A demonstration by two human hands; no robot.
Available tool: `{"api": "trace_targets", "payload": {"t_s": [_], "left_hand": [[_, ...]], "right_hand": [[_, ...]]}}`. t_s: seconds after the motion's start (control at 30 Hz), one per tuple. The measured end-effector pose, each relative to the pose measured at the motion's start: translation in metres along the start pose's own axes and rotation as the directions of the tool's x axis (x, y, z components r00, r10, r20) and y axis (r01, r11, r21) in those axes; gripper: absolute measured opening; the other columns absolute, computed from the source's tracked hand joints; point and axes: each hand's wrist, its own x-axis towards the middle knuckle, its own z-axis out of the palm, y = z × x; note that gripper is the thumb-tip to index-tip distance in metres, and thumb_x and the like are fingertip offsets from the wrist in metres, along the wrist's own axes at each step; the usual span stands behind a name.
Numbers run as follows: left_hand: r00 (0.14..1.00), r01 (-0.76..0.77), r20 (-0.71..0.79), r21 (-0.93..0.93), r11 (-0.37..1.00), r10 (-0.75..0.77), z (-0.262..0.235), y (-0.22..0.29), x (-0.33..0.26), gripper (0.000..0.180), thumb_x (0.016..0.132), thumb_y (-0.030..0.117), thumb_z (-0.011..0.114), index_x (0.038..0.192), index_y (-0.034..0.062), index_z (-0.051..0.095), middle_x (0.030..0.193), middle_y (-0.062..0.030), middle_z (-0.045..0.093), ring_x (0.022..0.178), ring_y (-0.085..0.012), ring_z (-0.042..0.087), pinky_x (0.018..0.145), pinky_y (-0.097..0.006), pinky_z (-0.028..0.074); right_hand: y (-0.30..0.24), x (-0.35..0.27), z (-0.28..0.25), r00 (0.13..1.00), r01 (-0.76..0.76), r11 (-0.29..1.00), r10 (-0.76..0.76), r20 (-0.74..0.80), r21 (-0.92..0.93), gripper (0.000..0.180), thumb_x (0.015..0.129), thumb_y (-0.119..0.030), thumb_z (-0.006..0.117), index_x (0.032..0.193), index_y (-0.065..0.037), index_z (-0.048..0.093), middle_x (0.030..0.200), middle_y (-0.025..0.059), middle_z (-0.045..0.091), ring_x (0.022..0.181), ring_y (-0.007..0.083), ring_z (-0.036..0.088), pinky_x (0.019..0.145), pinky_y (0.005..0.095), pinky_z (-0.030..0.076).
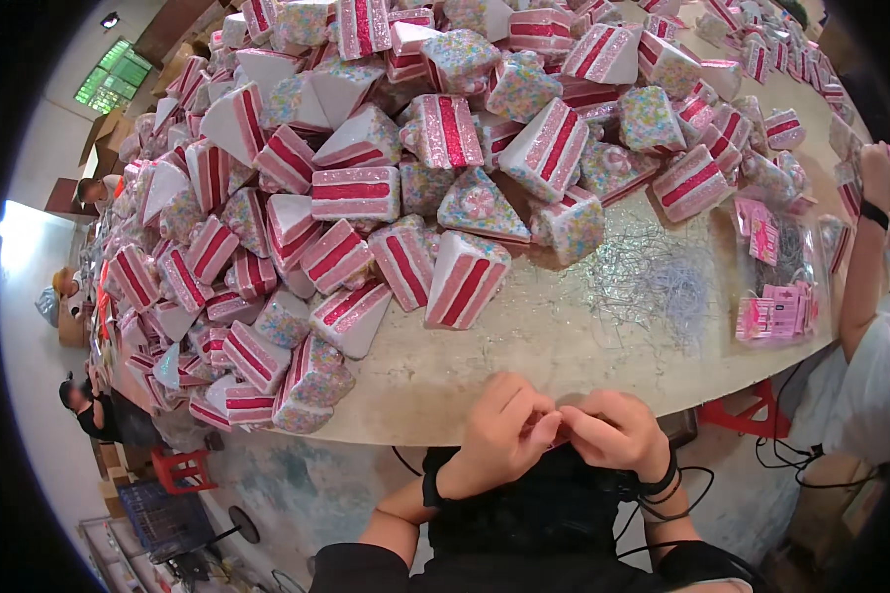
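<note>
My left hand (502, 430) and my right hand (618, 431) meet fingertip to fingertip at the table's near edge. Both are closed in a pinch. A sliver of something pink shows between them, too small and covered to name. Beyond my hands, the nearest of many cake-slice ornaments (468, 281) lies on the tabletop, white and pink with a dark pink stripe. Right of it spreads a tangle of thin, silvery string loops (663, 287). Farther right sits a see-through plastic bag (816, 247) with pink tags (783, 310) in and on it.
A tall heap of cake-slice ornaments (356, 194) covers the table's (435, 390) far and left parts. At the right edge, a co-worker's arm (857, 267) reaches over the table. Red stools (747, 410) and dark cables (791, 457) are beside it. Other people work at the far left.
</note>
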Motion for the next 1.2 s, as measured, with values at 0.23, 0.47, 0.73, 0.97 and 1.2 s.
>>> {"api": "trace_targets", "payload": {"t_s": [0.23,0.47,0.73,0.97,1.2], "left_hand": [[0.999,0.049,-0.014,0.003,0.999,-0.049,-0.001,0.01,0.005,0.017,0.08,0.006,0.075,0.077,0.0065,0.058,0.069,-0.0059,0.048,0.057,-0.0214,0.046,0.051,-0.033,0.036],[0.992,0.097,-0.07,-0.083,0.992,-0.103,0.007,0.008,0.001,0.016,0.084,0.004,0.071,0.076,0.0045,0.058,0.065,-0.0052,0.047,0.053,-0.0169,0.043,0.048,-0.031,0.032],[0.984,-0.146,-0.09,0.093,0.985,0.155,0.003,0.011,0.005,0.016,0.084,0.002,0.07,0.078,0.0046,0.055,0.065,-0.0078,0.044,0.053,-0.0252,0.042,0.048,-0.036,0.034],[0.982,0.185,-0.002,-0.136,0.973,-0.187,0.007,0.025,0.004,0.016,0.092,0.008,0.065,0.08,0.0023,0.055,0.069,-0.0058,0.045,0.055,-0.0145,0.045,0.048,-0.029,0.034],[0.942,0.333,0.024,-0.192,0.923,-0.334,0.014,0.032,0.009,0.015,0.091,0.007,0.066,0.082,0.0014,0.055,0.075,-0.0067,0.049,0.059,-0.0153,0.047,0.052,-0.03,0.037]], "right_hand": [[0.0,-0.002,0.004,0.999,0.044,0.999,-0.044,-0.029,-0.027,0.029,0.073,-0.001,0.071,0.102,0.001,0.065,0.08,0.0086,0.058,0.06,0.0222,0.06,0.05,0.0309,0.049],[-0.003,0.0,0.003,1.0,-0.011,0.999,0.01,-0.024,-0.046,0.028,0.073,0.0,0.073,0.099,0.001,0.065,0.081,0.0097,0.06,0.062,0.0232,0.061,0.052,0.0315,0.05],[0.0,0.012,-0.011,0.975,-0.221,0.907,0.196,0.105,0.358,0.027,0.076,0.001,0.075,0.102,0.0,0.066,0.088,0.0116,0.065,0.072,0.0244,0.065,0.062,0.0316,0.053],[-0.001,0.005,-0.004,0.988,-0.111,0.97,0.131,-0.078,0.218,0.025,0.072,0.005,0.075,0.095,0.0,0.068,0.081,0.0113,0.067,0.064,0.0218,0.065,0.055,0.0293,0.052],[-0.002,0.004,-0.002,0.969,-0.153,0.976,0.179,-0.17,0.154,0.024,0.067,0.007,0.074,0.089,-0.001,0.068,0.073,0.0095,0.065,0.057,0.0188,0.062,0.05,0.0268,0.049]]}}
